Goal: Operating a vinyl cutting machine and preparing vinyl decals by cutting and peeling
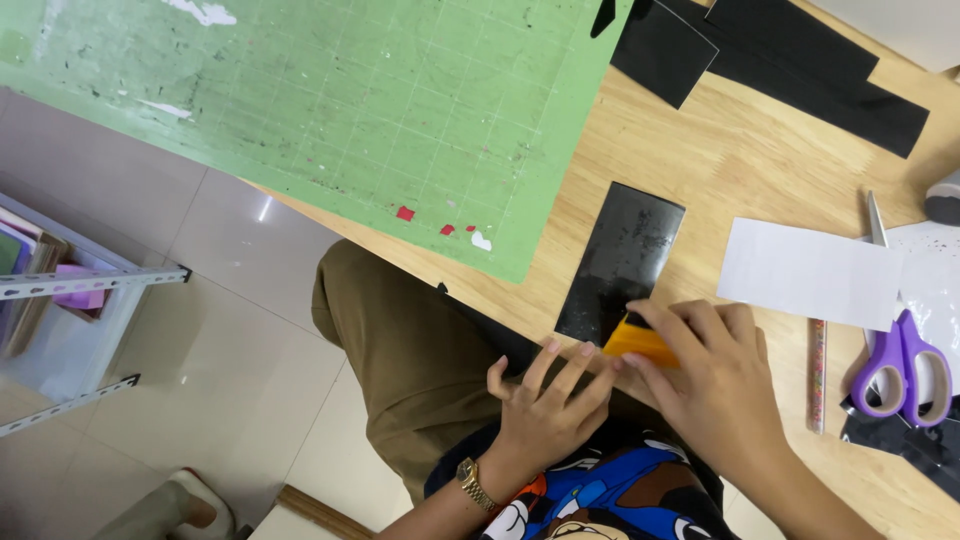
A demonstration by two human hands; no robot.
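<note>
we press yellow scraper (640,343) on black sheet (622,262) at desk (760,160) edge; right hand (705,385) curls closed around scraper, hiding most of it; left hand (545,400) flat, fingers spread, holding nothing.

From my remote seat, the orange scraper (640,342) is mostly buried under the right hand (712,385), so I can't make out its full shape. The right forearm runs off the bottom edge. The green cutting mat (350,110) is cropped at the top. The purple-handled scissors (905,365) lose 1 blade tip beneath white paper (808,272).
</note>
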